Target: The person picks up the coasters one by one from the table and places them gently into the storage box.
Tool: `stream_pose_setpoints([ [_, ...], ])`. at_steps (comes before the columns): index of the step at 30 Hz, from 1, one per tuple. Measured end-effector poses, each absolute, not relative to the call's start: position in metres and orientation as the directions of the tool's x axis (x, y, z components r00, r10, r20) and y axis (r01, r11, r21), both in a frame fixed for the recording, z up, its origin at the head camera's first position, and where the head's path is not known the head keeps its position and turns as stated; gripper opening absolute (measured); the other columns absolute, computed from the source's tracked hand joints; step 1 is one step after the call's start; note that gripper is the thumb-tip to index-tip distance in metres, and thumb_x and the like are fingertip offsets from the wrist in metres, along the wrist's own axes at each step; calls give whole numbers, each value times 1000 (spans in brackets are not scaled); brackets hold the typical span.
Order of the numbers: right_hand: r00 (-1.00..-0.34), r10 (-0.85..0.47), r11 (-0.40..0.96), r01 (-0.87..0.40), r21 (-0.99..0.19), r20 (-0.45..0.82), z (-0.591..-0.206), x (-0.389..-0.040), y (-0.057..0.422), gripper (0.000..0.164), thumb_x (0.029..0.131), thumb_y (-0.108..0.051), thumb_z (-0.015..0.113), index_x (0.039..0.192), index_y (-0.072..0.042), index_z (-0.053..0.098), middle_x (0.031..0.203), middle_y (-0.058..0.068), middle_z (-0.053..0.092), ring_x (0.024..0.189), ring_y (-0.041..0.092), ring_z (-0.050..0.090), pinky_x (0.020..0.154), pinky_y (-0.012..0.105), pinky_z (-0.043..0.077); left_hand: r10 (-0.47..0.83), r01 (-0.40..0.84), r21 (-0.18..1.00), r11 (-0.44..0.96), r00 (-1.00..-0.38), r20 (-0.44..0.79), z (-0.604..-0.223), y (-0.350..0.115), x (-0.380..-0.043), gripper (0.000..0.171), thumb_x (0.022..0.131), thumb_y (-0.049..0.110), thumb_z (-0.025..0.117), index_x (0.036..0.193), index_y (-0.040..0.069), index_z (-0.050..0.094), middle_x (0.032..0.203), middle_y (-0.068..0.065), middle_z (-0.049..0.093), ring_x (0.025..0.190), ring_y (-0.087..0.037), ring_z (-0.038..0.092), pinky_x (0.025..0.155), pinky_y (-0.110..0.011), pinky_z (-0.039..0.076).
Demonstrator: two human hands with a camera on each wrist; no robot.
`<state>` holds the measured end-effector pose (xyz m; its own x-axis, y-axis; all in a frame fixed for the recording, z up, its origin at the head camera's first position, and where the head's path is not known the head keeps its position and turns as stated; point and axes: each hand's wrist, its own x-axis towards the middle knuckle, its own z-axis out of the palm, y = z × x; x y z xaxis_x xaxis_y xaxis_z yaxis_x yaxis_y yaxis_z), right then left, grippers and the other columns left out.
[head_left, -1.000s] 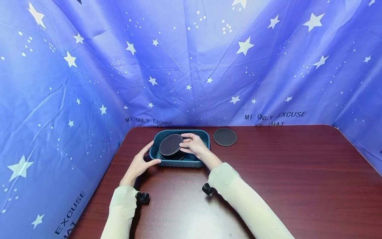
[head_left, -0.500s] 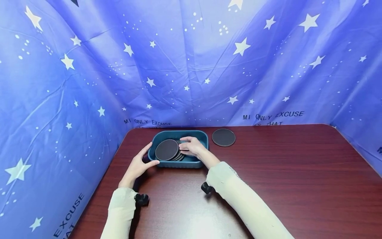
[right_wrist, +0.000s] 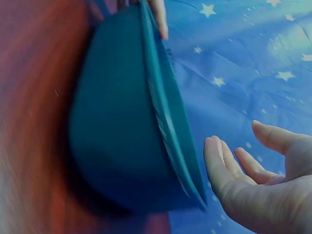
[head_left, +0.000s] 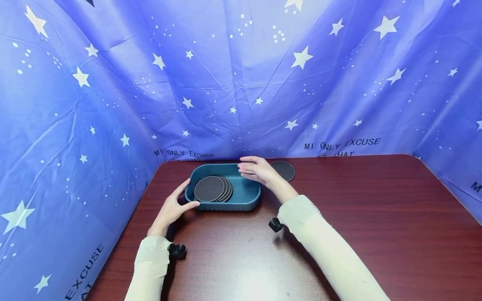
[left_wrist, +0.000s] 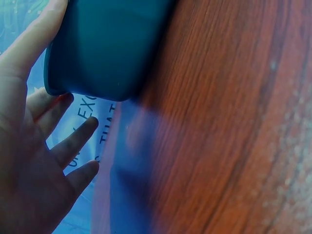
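A teal tub (head_left: 242,193) stands on the table with several dark round coasters (head_left: 209,189) fanned in a leaning stack at its left end. My left hand (head_left: 171,212) holds the tub's left end, thumb at the near rim and a finger at the far side. In the left wrist view the other fingers (left_wrist: 75,141) spread apart from the tub wall (left_wrist: 105,48). Above the tub's right end, my right hand (head_left: 258,170) holds nothing, its fingers loosely extended. The right wrist view shows this hand (right_wrist: 263,185) beside the tub rim, apart from it.
One more coaster (head_left: 284,170) lies flat on the table to the right of the tub, partly behind my right hand. The reddish-brown table (head_left: 357,217) extends far to the right. A blue star-printed curtain (head_left: 241,83) hangs around the back and left sides.
The tilted coasters have come down onto the tub's floor at the left. My right hand has let go of them and moved up and right. The left hand has stayed on the tub.
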<state>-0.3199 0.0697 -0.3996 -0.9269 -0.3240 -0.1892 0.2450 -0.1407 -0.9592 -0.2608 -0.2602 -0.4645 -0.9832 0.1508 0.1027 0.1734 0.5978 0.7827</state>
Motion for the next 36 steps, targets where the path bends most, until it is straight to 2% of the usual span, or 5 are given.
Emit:
stream_pose_setpoints([
  [7, -956, -271, -152, 155, -976, -110, -392, -322, 118, 54, 101, -4, 54, 151, 6, 34, 138, 23, 57, 97, 7, 67, 109, 38, 46, 152, 177, 791, 585, -982, 108, -468, -259, -257, 88, 82, 35, 82, 156, 24, 36, 161, -9, 37, 140, -38, 44, 115, -60, 34],
  [15, -981, -193, -200, 71, -977, -32, -406, -326, 169, 58, 101, -3, 54, 151, 11, 28, 94, -14, 68, 90, 0, 68, 105, 31, 50, 140, 183, 792, 583, -982, 124, -472, -260, -255, 87, 81, 33, 83, 155, 25, 37, 161, -7, 37, 143, -36, 41, 117, -60, 32],
  [19, -991, -135, -178, 48, -983, -24, -414, -330, 187, 62, 99, -7, 59, 152, 7, 29, 113, -5, 66, 94, -4, 66, 96, 20, 53, 144, 182, 783, 595, -982, 118, -470, -261, -257, 88, 82, 36, 82, 156, 26, 36, 161, -7, 36, 143, -36, 41, 116, -60, 32],
  [25, -999, -52, -47, 14, -999, -12, -438, -333, 209, 68, 98, -16, 64, 154, 2, 31, 156, 25, 36, 105, -6, 59, 115, 30, 40, 148, 181, 788, 588, -982, 115, -469, -258, -258, 88, 82, 37, 82, 156, 27, 36, 162, -6, 35, 142, -37, 42, 116, -60, 33],
  [36, -987, -159, 289, -13, -957, -34, -473, -340, 221, 76, 91, -10, 70, 151, 10, 29, 157, 31, 30, 148, 44, 29, 121, 49, 28, 155, 201, 787, 583, -979, 135, -467, -261, -259, 87, 83, 35, 81, 156, 24, 35, 161, -7, 36, 142, -37, 41, 116, -60, 32],
])
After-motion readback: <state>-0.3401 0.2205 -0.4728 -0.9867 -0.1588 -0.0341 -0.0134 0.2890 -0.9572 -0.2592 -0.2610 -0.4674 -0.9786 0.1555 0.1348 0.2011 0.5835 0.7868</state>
